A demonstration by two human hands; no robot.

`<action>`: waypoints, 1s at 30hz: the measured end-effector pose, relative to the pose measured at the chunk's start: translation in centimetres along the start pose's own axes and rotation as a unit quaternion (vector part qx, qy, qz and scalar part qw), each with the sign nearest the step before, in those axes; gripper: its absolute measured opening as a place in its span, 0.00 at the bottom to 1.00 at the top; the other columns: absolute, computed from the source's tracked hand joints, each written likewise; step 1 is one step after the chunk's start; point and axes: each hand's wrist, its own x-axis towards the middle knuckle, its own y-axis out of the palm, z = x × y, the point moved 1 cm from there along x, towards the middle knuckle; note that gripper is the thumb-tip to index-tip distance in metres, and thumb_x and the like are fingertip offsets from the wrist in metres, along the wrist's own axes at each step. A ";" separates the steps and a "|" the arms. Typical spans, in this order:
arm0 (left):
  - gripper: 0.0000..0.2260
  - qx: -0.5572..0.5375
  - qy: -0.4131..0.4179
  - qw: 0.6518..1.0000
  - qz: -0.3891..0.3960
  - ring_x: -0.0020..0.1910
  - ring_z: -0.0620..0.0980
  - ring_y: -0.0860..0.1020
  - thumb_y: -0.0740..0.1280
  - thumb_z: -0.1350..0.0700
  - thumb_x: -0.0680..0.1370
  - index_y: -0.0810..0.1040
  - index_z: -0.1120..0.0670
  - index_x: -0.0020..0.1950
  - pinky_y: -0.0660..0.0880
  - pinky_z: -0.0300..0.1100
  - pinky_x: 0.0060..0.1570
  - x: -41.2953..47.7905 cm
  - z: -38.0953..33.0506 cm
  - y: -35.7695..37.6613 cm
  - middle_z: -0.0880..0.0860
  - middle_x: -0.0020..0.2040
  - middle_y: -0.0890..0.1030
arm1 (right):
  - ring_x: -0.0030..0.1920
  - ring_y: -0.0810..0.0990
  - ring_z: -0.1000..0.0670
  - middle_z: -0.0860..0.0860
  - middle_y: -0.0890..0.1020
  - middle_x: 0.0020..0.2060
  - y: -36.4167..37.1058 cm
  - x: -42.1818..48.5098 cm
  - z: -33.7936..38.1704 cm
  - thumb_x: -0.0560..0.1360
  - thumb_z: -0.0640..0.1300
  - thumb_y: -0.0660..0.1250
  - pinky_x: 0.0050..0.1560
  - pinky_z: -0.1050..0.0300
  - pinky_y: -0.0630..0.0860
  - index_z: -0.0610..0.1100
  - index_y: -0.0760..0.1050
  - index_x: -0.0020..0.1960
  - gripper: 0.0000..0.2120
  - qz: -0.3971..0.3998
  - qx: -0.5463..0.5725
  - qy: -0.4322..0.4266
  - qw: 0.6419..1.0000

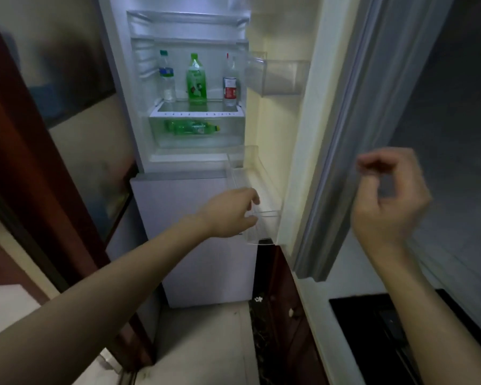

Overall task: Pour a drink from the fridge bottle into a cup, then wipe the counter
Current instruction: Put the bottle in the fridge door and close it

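The fridge stands open, its door (331, 134) swung out to the right. On the glass shelf (197, 112) stand three bottles: a clear one with a blue label (167, 79), a green one (197, 80) in the middle, and a clear one with a red label (230, 83). More green bottles (192, 127) lie in the drawer below. My left hand (231, 212) reaches forward, fingers loosely curled at the clear lower door bin (261, 215), holding nothing. My right hand (389, 195) hovers beside the door's edge, fingers curled and empty. No cup is in view.
A dark red wooden door frame (39, 176) stands at the left. The white freezer door (200, 245) below is closed. A black surface (386, 329) lies at the lower right beside the fridge door. An upper door bin (278, 76) sticks out near the shelf.
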 end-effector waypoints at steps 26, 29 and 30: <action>0.28 -0.273 -0.191 0.936 -0.110 0.50 0.46 0.81 0.69 0.58 0.78 0.63 0.54 0.76 0.81 0.46 0.53 -7.4 0.5 0.9 0.51 0.64 0.75 | 0.48 0.81 0.58 0.56 0.83 0.48 7.3 -4.7 2.4 0.77 0.34 0.64 0.51 0.72 0.74 0.44 0.81 0.61 0.15 0.243 0.142 0.243 0.928; 0.26 -0.304 -0.240 0.907 -0.166 0.51 0.50 0.83 0.69 0.59 0.77 0.66 0.54 0.74 0.81 0.52 0.56 -8.4 3.1 0.3 0.51 0.65 0.76 | 0.43 0.79 0.61 0.55 0.82 0.47 10.2 -4.3 4.3 0.77 0.36 0.63 0.45 0.76 0.71 0.47 0.80 0.62 0.16 0.330 0.148 0.218 0.906; 0.26 -0.317 -0.253 0.896 -0.181 0.52 0.51 0.82 0.69 0.60 0.77 0.67 0.54 0.74 0.80 0.53 0.56 -8.7 4.0 0.1 0.50 0.64 0.76 | 0.43 0.78 0.61 0.54 0.82 0.49 11.3 -4.2 5.0 0.78 0.36 0.63 0.44 0.76 0.70 0.47 0.79 0.63 0.16 0.352 0.143 0.200 0.903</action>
